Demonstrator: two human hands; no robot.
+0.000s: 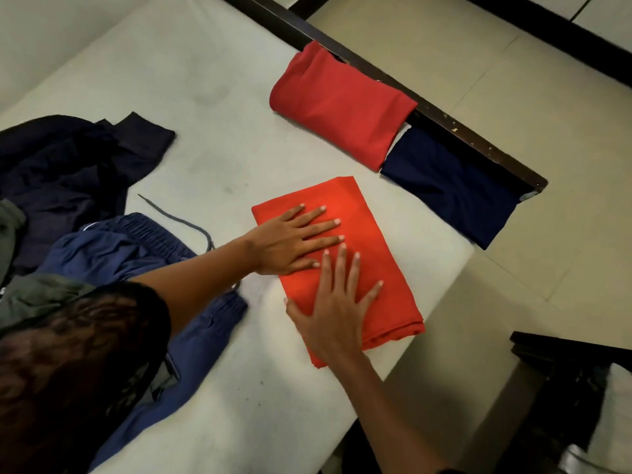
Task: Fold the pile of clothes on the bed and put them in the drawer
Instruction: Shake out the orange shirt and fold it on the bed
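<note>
Both hands are lying flat on the folded orange garment (372,230), which is sitting near the middle of the view on the bed (212,97). The left hand (294,239) is pressing its far half, fingers straight and spread toward 3 o'clock. The right hand (337,309) is pressing the near half, fingers fanning toward 12 o'clock. Neither is gripping anything; the open palms are, I judge, smoothing the fold so it is keeping its shape.

At 1 o'clock a folded red garment (342,104) is resting against the dark bed frame (455,126), with a folded navy garment (448,189) touching its edge at 3 o'clock. These finished pieces are probably being parked away from the unfolded work.

At 9 o'clock the pile is waiting: a dark navy garment (68,165), blue trousers (119,248) with a loose drawstring (178,217), and an olive piece (37,292).

No drawer is showing plainly; the dark furniture (564,378) at 4 o'clock cannot be identified. No brand or writing is reading clearly; a small white mark on the trousers' waistband is too small to tell.
</note>
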